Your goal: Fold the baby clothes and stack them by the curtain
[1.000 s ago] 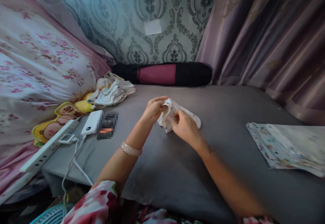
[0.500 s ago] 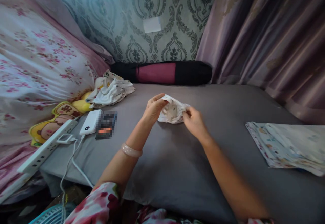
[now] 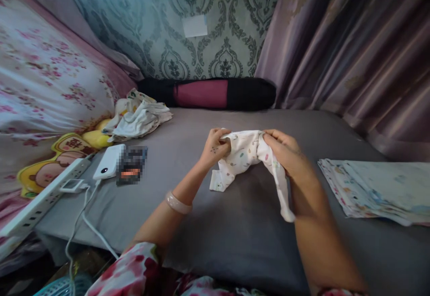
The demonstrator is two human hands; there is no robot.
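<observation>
The small white cloth garment with a scattered print (image 3: 243, 150) hangs between my hands over the gray-sheeted bed (image 3: 188, 242). My left hand (image 3: 217, 148) pinches one upper corner; my right hand (image 3: 285, 150) pinches the other end, thumb on top. To handle it well, I'd pull lightly and evenly, grips level, easing out the bunching near the right thumb and letting the narrow limb hang untwisted.
</observation>
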